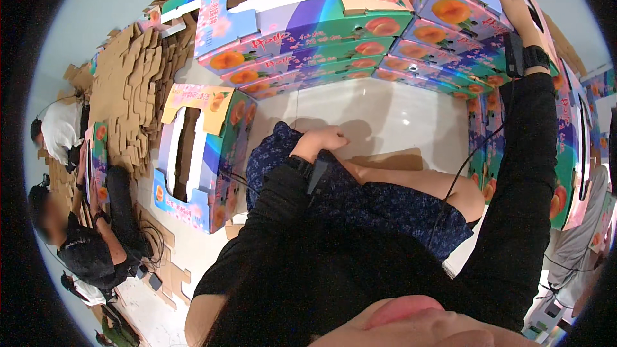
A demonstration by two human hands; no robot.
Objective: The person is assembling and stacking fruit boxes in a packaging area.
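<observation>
At the upper right, my right hand [513, 9] grips the top edge of a colourful cardboard fruit box [453, 9], which sits on top of a stack. Printed peaches and flowers cover the box's side. My left hand [321, 141] rests above my lap, its fingers curled in with nothing showing in them. Close to its left stands a single fruit box [222, 154] with a slot along its white top. Ahead of both hands is another stack of fruit boxes [315, 42], with openings in their tops. Both wrists carry dark bands and cabled devices.
Flattened brown cardboard pieces [125, 96] are heaped at the left. Co-workers sit beyond them, one in black [90, 250] with hands at an upright fruit box [98, 160]. More boxes [565, 148] stand along my right. A dark cable [466, 160] hangs beside my right arm.
</observation>
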